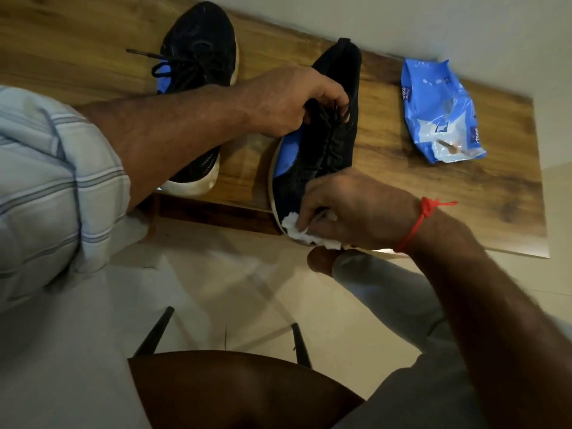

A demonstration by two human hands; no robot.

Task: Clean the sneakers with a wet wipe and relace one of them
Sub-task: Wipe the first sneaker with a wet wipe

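We see a wooden desk (387, 168) running across the upper part of the frame, with two black sneakers on it. The near sneaker (322, 144), black mesh with a blue lining and a pale sole edge, sits at the centre of the frame, tilted onto its side with its toe hanging over the desk's front edge. Our left hand (288, 100) comes in from the left and grips this sneaker at the lace area, fingers curled around the black laces (331, 113) and the tongue. Our right hand (349, 209), with a red thread (418, 224) tied round the wrist, comes from the lower right and pinches a crumpled white wet wipe (297, 229) against the toe of the same sneaker, at its sole edge.

The second sneaker (198, 54) lies at the upper left of the frame, partly hidden behind the left forearm, its laces loose and one end trailing onto the desk. Its white sole shows below the arm.

At the upper right of the frame a blue wipes packet (439, 113) lies flat on the desk, well apart from both sneakers.

At the bottom of the frame we see a brown chair seat (235, 394) and the pale floor (247, 289).
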